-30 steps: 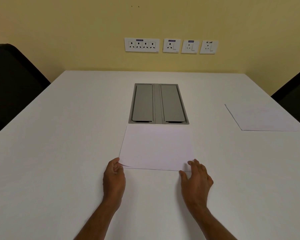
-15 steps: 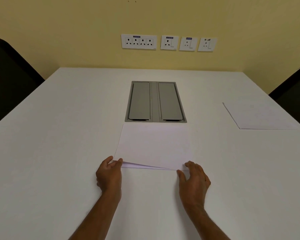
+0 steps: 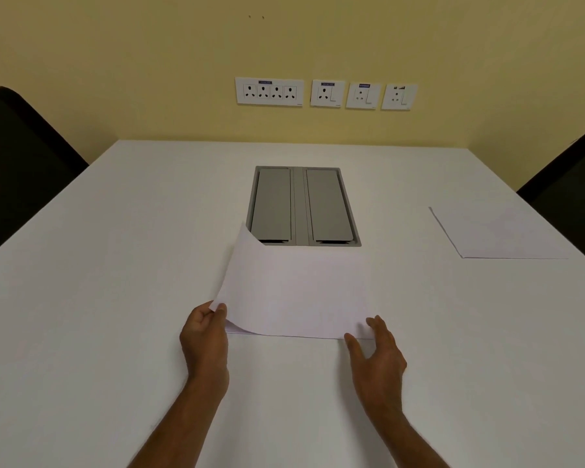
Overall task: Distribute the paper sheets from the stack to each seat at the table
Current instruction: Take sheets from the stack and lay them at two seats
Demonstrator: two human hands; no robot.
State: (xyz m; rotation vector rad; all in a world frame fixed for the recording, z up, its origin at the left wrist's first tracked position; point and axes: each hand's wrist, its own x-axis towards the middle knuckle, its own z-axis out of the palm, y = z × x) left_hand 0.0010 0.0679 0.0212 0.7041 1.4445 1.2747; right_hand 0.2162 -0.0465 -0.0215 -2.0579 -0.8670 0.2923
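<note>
A small stack of white paper [image 3: 237, 328] lies on the white table [image 3: 98, 298] in front of me. My left hand [image 3: 205, 336] pinches the near left corner of the top sheet [image 3: 294, 292] and holds its left side curled up off the stack. My right hand [image 3: 375, 352] rests with spread fingers at the stack's near right corner, touching the paper. One more white sheet [image 3: 497, 234] lies flat at the right side of the table, in front of the right chair.
A grey two-lid cable box [image 3: 301, 204] is set into the table just beyond the stack. Black chairs stand at the left [image 3: 17, 163] and right [image 3: 574, 184] edges. White wall sockets [image 3: 325, 94] line the yellow wall behind.
My left hand has lifted the top sheet's left side from nearly flat to curled high above the stack. My right hand stayed at the near right corner.
</note>
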